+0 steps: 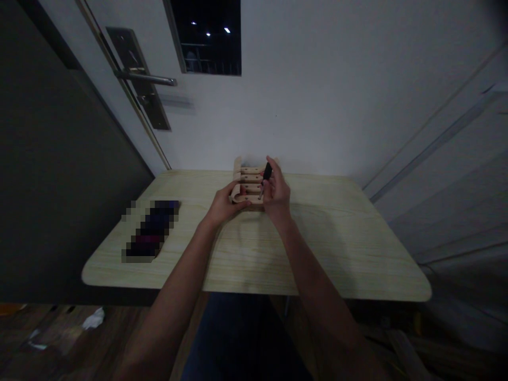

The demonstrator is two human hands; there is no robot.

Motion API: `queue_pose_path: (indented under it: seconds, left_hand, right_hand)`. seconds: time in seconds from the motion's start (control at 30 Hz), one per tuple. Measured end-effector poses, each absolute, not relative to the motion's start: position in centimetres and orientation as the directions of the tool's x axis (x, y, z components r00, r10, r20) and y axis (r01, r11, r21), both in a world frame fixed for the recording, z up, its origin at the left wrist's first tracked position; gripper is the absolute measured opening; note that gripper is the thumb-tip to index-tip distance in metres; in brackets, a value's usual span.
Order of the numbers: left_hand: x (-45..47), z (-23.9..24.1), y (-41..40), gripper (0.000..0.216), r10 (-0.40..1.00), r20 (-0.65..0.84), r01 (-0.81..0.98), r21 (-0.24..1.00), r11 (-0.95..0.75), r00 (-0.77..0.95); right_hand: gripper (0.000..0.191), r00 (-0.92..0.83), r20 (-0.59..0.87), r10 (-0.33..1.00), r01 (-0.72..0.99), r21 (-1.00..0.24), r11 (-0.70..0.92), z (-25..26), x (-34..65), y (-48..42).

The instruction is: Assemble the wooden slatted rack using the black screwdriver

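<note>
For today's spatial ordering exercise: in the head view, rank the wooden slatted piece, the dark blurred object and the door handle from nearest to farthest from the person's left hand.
From the left hand:
1. wooden slatted piece, gripped, just right of it.
2. dark blurred object, left on the table.
3. door handle, high up, far left.

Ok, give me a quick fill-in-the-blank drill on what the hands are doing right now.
1. The right hand holds a black-handled ____ against the rack.
2. The left hand grips the rack's ____ end.
3. The rack sits at the table's ____ edge, by the wall.

Missing words: screwdriver; left; far.
</note>
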State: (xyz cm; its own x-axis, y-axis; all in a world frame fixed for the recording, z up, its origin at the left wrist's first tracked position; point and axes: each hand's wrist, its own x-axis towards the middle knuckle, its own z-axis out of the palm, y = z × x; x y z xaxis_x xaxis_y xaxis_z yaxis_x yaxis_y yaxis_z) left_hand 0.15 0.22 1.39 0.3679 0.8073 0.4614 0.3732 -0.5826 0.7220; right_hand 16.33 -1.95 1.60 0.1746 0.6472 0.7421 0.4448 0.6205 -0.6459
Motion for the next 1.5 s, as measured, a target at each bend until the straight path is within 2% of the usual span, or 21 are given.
queue_pose_path:
  seconds: [0.13,0.37,0.6,0.8,1.0,1.2,1.5]
  left_hand:
    - [0.2,1.3,0.2,0.029,0.807,0.462,0.371,0.723,-0.583,0.369]
    - [0.2,1.4,0.2,0.032,0.809,0.465,0.368,0.726,-0.581,0.36]
    - [0.3,1.6,0.1,0.035,0.828,0.433,0.348,0.761,-0.547,0.355]
    - [0.1,1.3,0.4,0.028,0.807,0.46,0.371,0.723,-0.583,0.371]
    - [0.2,1.2,0.4,0.031,0.815,0.457,0.364,0.736,-0.572,0.357]
    - [0.2,1.1,0.4,0.031,0.824,0.444,0.363,0.747,-0.557,0.35]
    - [0.1,1.1,0.5,0.038,0.818,0.453,0.369,0.736,-0.568,0.354]
  right_hand:
    - [0.044,0.179,0.756,0.629,0.452,-0.632,0.63,1.5,16.4,-1.7]
    - [0.041,0.206,0.8,0.564,0.561,-0.569,0.602,1.5,15.9,-1.6]
    - [0.044,0.226,0.744,0.628,0.493,-0.644,0.585,1.6,15.7,-1.9]
    - [0.043,0.224,0.764,0.605,0.494,-0.624,0.605,1.4,16.0,-1.6]
    - [0.039,0.187,0.779,0.599,0.503,-0.599,0.623,1.9,16.2,-1.7]
    - [0.036,0.226,0.765,0.602,0.582,-0.602,0.546,2.3,15.9,-2.1]
    - [0.043,0.163,0.775,0.611,0.441,-0.611,0.657,2.0,16.3,-1.7]
